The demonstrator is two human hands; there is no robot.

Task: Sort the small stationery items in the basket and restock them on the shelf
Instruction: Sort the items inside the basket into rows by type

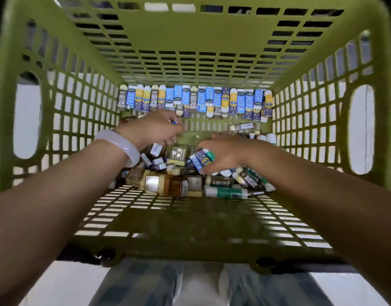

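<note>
Left hand [153, 129] fingertips hid a small blue item; eraser [191, 100] labels blurred; basket [212, 235] rim was cropped.

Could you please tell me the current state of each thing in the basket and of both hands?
green basket: open-topped, partly filled.
row of erasers: lined up side by side against the far wall.
loose pile: jumbled, unsorted, in the middle of the floor.
left hand: pinching a small blue item.
right hand: gripping a few small packets.

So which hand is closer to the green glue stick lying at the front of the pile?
Right. The right hand hovers just above the glue stick; the left hand is farther, up left.
</note>
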